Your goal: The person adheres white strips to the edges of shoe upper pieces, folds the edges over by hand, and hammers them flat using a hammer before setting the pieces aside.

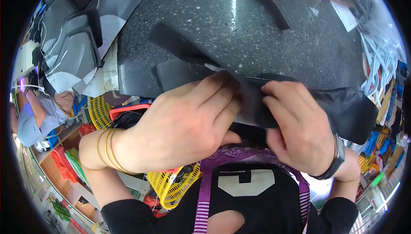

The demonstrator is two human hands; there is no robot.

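Note:
My left hand [188,118], with gold bangles at the wrist, is closed with its fingers pressed together on a black leather-like piece [346,112] at the table's near edge. A dark flat strip [180,43] slants away from those fingertips toward the far left. My right hand [299,125], a dark watch on its wrist, pinches the same black piece a little farther right. Between the hands the material is folded and blurred, so its exact layers cannot be made out. A grey-black flap [175,73] lies just beyond my left knuckles.
The speckled dark tabletop [274,50] carries another black strip [274,9] at the far side. Stacked grey padded panels [75,47] stand at left, light-blue strips [379,62] hang at right. A yellow basket [171,187] is below my left forearm. Another person [38,114] sits at far left.

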